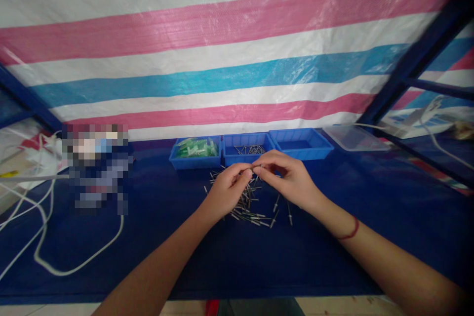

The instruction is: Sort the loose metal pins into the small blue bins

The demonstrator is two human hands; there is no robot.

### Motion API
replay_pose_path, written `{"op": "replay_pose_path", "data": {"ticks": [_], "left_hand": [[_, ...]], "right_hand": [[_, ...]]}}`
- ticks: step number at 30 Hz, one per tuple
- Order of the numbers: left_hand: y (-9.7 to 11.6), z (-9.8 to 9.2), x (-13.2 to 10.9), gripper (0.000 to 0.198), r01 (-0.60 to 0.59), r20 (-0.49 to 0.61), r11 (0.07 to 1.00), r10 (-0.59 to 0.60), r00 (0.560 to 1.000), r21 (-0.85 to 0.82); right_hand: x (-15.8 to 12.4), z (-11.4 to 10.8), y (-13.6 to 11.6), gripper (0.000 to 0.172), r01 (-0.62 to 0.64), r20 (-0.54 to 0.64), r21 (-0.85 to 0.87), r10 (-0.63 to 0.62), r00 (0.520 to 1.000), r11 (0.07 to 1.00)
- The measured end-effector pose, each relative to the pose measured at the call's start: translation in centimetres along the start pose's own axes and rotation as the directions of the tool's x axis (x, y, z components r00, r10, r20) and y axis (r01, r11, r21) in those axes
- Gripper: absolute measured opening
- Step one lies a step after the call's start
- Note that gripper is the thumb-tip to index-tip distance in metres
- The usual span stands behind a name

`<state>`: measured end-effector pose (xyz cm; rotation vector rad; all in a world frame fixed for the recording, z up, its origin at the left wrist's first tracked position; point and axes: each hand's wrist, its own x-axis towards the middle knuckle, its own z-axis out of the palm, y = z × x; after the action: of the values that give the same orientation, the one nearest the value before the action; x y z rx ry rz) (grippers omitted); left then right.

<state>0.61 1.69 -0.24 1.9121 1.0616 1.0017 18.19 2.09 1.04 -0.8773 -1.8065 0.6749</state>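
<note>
My left hand (228,188) and my right hand (288,177) meet fingertip to fingertip above the table. Both are closed in a pinch on one thin metal piece, which looks like a blind rivet (253,167); the fingers hide most of it. Below and behind them lies a loose pile of blind rivets (246,210), with thin shanks and paler, thicker ends. A few stray ones rest to the right, under my right wrist. Just beyond my hands, the middle blue bin (237,157) has several thin metal pins (252,149) in it.
The left blue bin (196,162) has green and clear plastic packets inside. A third blue bin (303,152) adjoins on the right, beside a clear plastic lid (353,138). White cables (74,272) loop over the blue table's left side. A striped sheet (222,79) hangs behind.
</note>
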Motion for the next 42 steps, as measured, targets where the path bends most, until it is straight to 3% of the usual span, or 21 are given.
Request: {"op": "replay_pose_path", "data": {"ticks": [3, 5, 7, 9, 12, 14, 17, 19, 26, 31, 34, 37, 42], "left_hand": [[0.2, -0.6, 0.1, 0.032, 0.026, -0.091, 0.999, -0.021, 0.996, 0.047], [0.3, -1.2, 0.1, 0.031, 0.017, -0.126, 0.993, -0.002, 0.992, 0.115], [0.6, -1.8, 0.0, 0.026, -0.035, -0.103, 0.974, 0.059, 0.993, 0.223], [0.9, -2.2, -0.1, 0.021, -0.13, 0.013, 0.926, 0.134, 0.991, 0.355], [1.1, -2.6, -0.3, 0.017, -0.264, 0.216, 0.821, 0.175, 0.961, 0.506], [1.1, -2.8, -0.3, 0.017, -0.29, 0.266, 0.775, 0.163, 0.95, 0.561], [0.9, -3.1, -0.1, 0.017, -0.269, 0.251, 0.755, 0.142, 0.957, 0.598], [0.8, -3.3, 0.0, 0.018, -0.249, 0.228, 0.753, 0.135, 0.964, 0.609], [0.8, -2.5, -0.1, 0.019, -0.209, 0.168, 0.802, 0.137, 0.976, 0.56], [1.1, -1.1, -0.4, 0.02, -0.12, -0.024, 0.913, 0.141, 0.99, 0.39], [1.4, -0.3, -0.5, 0.027, 0.026, -0.123, 0.984, -0.004, 0.992, 0.177], [1.4, 0.5, -0.6, 0.031, 0.123, -0.121, 0.992, -0.122, 0.985, 0.005], [0.8, 1.0, -0.8, 0.024, 0.077, -0.112, 0.994, -0.086, 0.99, -0.08]], "right_hand": [[1.2, -0.3, 0.8, 0.019, 0.058, -0.174, -0.27, -0.108, 0.979, 0.961], [2.0, -0.6, 1.8, 0.022, 0.051, -0.192, -0.465, -0.157, 0.969, 0.884], [2.4, -0.7, 2.6, 0.027, 0.026, -0.161, -0.631, -0.163, 0.973, 0.775], [2.4, -0.8, 2.9, 0.031, 0.01, -0.147, -0.703, -0.16, 0.976, 0.711], [1.7, -1.1, 2.2, 0.023, 0.101, -0.068, -0.633, -0.185, 0.98, 0.768], [1.0, -1.2, 1.3, 0.015, 0.194, 0.093, -0.507, -0.171, 0.981, 0.84], [0.0, -1.3, 0.3, 0.009, 0.22, 0.397, -0.37, -0.061, 0.916, 0.903], [-0.5, -1.2, 0.1, 0.011, 0.207, 0.514, -0.369, 0.014, 0.858, 0.906], [-0.5, -1.4, 0.7, 0.012, 0.216, 0.623, -0.405, 0.095, 0.776, 0.889], [0.1, -2.8, 0.8, 0.014, 0.194, 0.562, -0.427, 0.091, 0.822, 0.883], [0.2, -3.1, 0.6, 0.015, 0.133, 0.437, -0.36, 0.041, 0.899, 0.923], [0.2, -2.5, 0.1, 0.014, 0.129, 0.322, -0.28, -0.033, 0.946, 0.951], [-0.2, -1.4, -0.8, 0.014, 0.156, 0.237, -0.192, -0.108, 0.966, 0.969]]}}
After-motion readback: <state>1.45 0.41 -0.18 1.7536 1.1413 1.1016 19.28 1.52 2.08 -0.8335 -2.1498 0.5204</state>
